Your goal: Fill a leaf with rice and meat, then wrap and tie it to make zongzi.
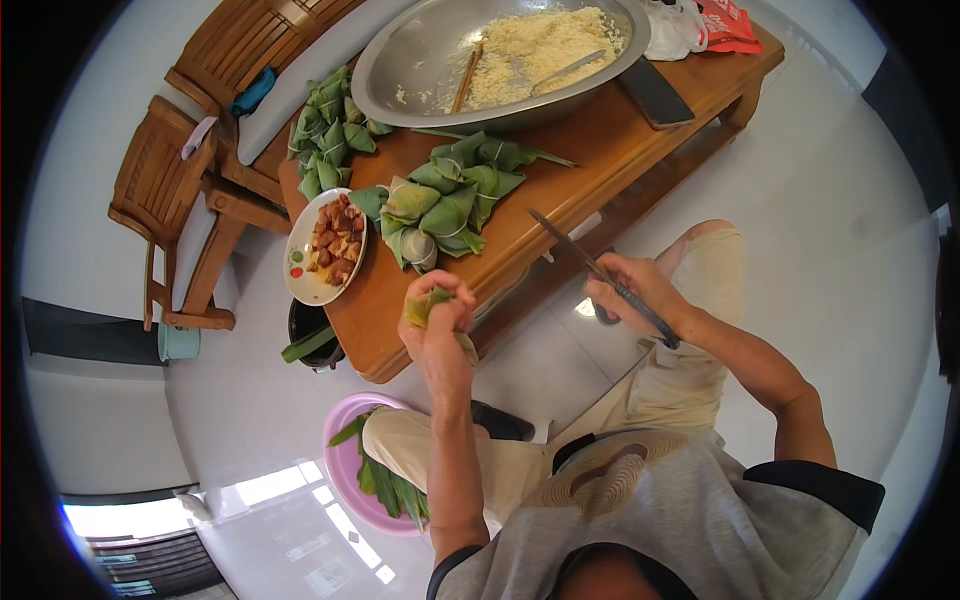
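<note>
My left hand [439, 322] is closed around a folded bamboo leaf packet [426, 306], mostly hidden by the fingers, near the table's front edge. In my right hand [637, 289] is a pair of dark-handled scissors [570, 246], its blade pointing up and left towards the table. A pile of tied leaf-wrapped zongzi [439, 199] lies on the table just beyond my left hand. Behind it, more tied zongzi [328, 131] are heaped at the table's far left. A plate [298, 279] of brown meat chunks [335, 241] sits at the left edge.
On the wooden table [547, 187], a large metal basin [397, 56] holds pale rice [547, 49], chopsticks [466, 79] and a spoon [568, 71]. A phone [656, 94] lies beside it. Below are a pink basin [339, 465] with leaves and a dark bucket [304, 322]. Wooden chairs [161, 165] stand left.
</note>
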`<state>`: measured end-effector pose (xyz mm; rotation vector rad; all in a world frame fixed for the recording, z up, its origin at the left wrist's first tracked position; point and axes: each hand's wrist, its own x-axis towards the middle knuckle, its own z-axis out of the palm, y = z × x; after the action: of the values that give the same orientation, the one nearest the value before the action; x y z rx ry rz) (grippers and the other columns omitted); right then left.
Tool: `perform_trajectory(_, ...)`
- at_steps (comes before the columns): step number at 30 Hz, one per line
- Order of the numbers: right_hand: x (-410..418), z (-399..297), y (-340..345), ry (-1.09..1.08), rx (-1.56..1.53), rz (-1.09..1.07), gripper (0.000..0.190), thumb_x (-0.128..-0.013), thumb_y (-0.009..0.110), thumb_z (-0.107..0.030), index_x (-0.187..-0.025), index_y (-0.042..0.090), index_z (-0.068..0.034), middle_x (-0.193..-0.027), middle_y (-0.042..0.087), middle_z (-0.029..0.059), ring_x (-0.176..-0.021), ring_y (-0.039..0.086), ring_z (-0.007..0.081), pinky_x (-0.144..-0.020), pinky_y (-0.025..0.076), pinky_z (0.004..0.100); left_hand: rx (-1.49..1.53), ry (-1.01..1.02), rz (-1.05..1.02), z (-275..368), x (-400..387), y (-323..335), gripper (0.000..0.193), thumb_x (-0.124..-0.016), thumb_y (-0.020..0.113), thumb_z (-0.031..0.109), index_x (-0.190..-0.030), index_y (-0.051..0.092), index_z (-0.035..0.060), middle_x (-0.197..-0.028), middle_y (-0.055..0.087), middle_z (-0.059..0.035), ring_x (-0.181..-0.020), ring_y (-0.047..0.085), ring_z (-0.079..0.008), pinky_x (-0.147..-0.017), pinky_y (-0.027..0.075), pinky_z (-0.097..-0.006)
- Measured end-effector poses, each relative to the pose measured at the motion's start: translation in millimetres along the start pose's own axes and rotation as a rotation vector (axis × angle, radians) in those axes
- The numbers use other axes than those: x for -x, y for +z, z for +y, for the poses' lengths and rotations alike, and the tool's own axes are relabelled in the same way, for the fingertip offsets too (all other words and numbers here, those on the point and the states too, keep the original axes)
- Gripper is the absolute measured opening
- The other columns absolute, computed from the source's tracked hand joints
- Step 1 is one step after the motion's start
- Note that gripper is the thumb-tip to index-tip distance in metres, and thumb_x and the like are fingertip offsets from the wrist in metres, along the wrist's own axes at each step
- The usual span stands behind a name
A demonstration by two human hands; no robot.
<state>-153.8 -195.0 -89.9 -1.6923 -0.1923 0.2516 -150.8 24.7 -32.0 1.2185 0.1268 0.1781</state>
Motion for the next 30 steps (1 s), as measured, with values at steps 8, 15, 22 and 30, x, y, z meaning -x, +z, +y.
perform_trajectory(8,-11,-6,-12,0.039,-0.046,-0.033,0.038,-0.082,0.054,-0.04,-0.076,0.052,-0.002,-0.051,0.046,0.0011,-0.046,0.048,0.008,-0.044,0.038,0.0225,-1.149,0.693,-0.128,37,-66,39,0.02,-0.066,0.065,0.0,-0.086,0.06,0.0015,-0.075,0.058,-0.0095,-0.063,0.055,-0.0225,-0.059,0.044,-0.0311)
perform_trajectory(15,-21,2,-6,-0.028,-0.061,-0.083,0.04,-0.082,0.054,-0.041,-0.072,0.05,-0.002,-0.049,0.046,0.0017,-0.046,0.047,0.0076,-0.044,0.038,0.0233,-1.719,0.738,-0.649,45,-123,54,0.025,-0.061,0.067,0.003,-0.085,0.061,0.0008,-0.076,0.053,-0.0122,-0.073,0.054,-0.0308,-0.065,0.042,-0.0364)
perform_trajectory(22,-29,-22,-19,-0.174,0.341,-0.03,0.031,-0.078,0.061,-0.03,-0.088,0.05,-0.002,-0.059,0.045,0.006,-0.051,0.047,0.0154,-0.049,0.039,0.0267,-1.677,0.485,-0.906,62,-151,69,0.017,-0.067,0.065,0.01,-0.075,0.06,-0.0045,-0.062,0.054,-0.0171,-0.06,0.052,-0.0314,-0.06,0.042,-0.037)
perform_trajectory(30,-70,-35,-23,-0.452,0.651,0.203,0.046,-0.072,0.062,-0.043,-0.089,0.05,-0.001,-0.07,0.056,0.0171,-0.068,0.056,0.033,-0.057,0.042,0.0423,-1.453,0.146,-0.717,69,-157,60,0.023,-0.07,0.066,0.016,-0.077,0.059,-0.005,-0.057,0.051,-0.0054,-0.054,0.043,-0.0147,-0.056,0.038,-0.0304)
